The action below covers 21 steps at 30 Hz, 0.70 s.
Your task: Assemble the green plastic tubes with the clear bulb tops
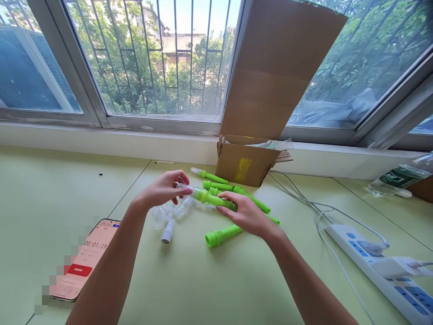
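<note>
Tube (218,201), one, green, held above table (189,284): right hand (245,213) grips body, left hand (168,187) pinches one clear cap (185,186) at its end. At least five other tubes (223,235) nearby, one capped; loose caps (183,207) overlap, count unclear. One phone (89,253).

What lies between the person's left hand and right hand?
A green tube with a clear end piece, spanning from the left hand to the right hand; the head view shows it.

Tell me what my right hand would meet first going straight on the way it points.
Past the green tube it holds, your right hand would likely reach the clear tube in your left hand first; depth is unclear.
</note>
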Each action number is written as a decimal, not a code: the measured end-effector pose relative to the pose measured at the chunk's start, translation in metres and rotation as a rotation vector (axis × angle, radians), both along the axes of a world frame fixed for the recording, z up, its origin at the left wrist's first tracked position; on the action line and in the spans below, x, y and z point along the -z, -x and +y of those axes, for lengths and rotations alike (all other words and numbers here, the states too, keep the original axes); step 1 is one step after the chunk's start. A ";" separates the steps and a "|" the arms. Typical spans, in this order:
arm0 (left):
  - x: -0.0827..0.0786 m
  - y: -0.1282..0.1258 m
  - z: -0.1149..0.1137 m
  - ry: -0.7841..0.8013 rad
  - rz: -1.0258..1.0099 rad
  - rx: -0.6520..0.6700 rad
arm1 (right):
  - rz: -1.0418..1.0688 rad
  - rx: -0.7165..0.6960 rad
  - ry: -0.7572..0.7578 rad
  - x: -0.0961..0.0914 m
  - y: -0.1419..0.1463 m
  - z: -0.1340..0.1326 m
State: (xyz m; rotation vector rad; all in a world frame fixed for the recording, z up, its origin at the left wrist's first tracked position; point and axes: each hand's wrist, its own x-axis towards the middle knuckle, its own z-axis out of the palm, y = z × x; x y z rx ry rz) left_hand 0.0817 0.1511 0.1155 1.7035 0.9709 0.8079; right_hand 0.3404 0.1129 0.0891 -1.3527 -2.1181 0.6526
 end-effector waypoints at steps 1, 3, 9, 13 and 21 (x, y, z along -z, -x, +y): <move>0.002 -0.002 0.001 -0.011 0.010 -0.009 | -0.021 -0.013 0.000 0.002 0.002 0.001; 0.005 -0.005 0.003 -0.027 0.014 -0.022 | -0.074 -0.036 -0.001 0.004 0.005 0.005; 0.009 -0.004 0.005 -0.058 0.053 -0.129 | -0.165 -0.012 -0.140 0.010 0.004 0.038; 0.010 -0.001 0.008 -0.144 0.166 -0.317 | -0.332 0.102 -0.154 0.019 -0.004 0.080; 0.009 -0.005 0.005 -0.200 0.411 -0.284 | -0.419 0.203 -0.072 0.045 -0.011 0.152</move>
